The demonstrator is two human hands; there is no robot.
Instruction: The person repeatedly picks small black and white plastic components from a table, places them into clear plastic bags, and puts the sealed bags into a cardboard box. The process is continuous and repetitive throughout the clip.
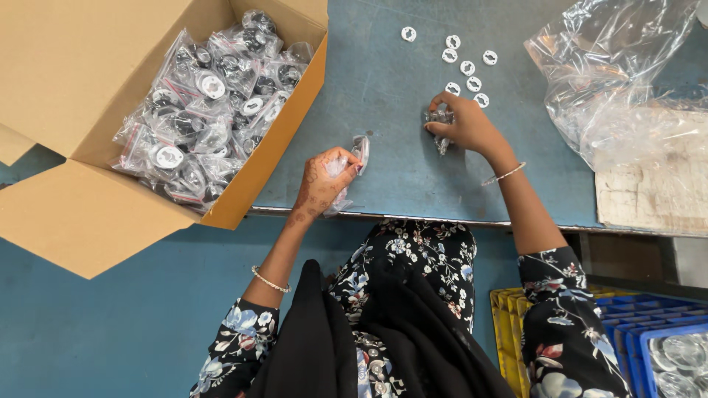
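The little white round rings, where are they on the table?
In the head view, the small white round plastic rings lie loose on the blue-grey table, just beyond the right hand and left of the crumpled clear plastic bag.

Lying heaped inside the tan cardboard box [88, 214]: small clear bagged packets [210, 103]; sprawling far right of it, crumpled clear plastic bag [612, 74].

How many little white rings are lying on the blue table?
8 white rings: one alone at the top left, seven clustered just above the right hand. More may be hidden under that hand.
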